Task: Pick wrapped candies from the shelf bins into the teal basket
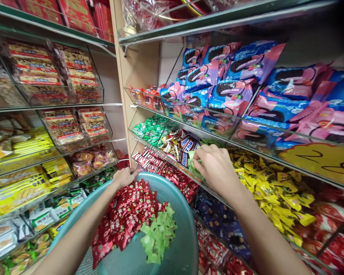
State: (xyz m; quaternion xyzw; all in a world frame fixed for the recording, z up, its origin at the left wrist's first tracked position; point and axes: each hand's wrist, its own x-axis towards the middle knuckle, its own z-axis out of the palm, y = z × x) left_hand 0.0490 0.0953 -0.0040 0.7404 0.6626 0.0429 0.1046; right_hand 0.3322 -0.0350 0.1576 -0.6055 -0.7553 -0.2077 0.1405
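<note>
I'm in a snack shop, as the cookie packs (202,76) heaped at upper right and the yellow handwritten number sign (318,163) at right show.

The basket (190,225) is open at the top; its near-side floor is bare beside the red packs (126,214) and green packs (159,237). The left hand (127,178) obstructs the far rim. The right hand (212,163) occupies part of the bin opening, below the upper shelf (255,150), which limits overhead clearance. A clear front panel (167,157) bars straight entry. The post (122,76) separates the left and right shelving.
</note>
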